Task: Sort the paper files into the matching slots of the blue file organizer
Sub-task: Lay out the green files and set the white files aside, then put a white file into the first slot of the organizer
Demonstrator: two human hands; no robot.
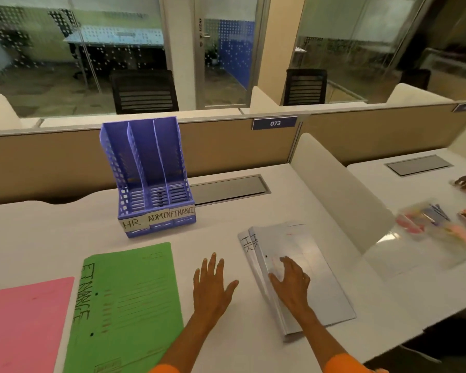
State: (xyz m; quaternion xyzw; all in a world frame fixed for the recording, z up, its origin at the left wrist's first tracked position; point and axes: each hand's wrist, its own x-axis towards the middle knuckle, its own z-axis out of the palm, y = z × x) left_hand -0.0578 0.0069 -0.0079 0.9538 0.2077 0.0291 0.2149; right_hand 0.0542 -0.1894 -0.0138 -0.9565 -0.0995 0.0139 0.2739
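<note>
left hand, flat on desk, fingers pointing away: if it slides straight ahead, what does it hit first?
Bare desk ahead of the left hand at first. Its fingers point slightly right of the blue file organizer, so it likely passes the FINANCE corner and reaches the grey cable hatch. Depth is unclear; it could clip that corner.

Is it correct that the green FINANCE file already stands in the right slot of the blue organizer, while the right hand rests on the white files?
Not quite. In the head view the green FINANCE file lies flat on the desk, in front of the blue organizer, whose three slots look empty. The rest holds: the right hand rests on the white files.
</note>
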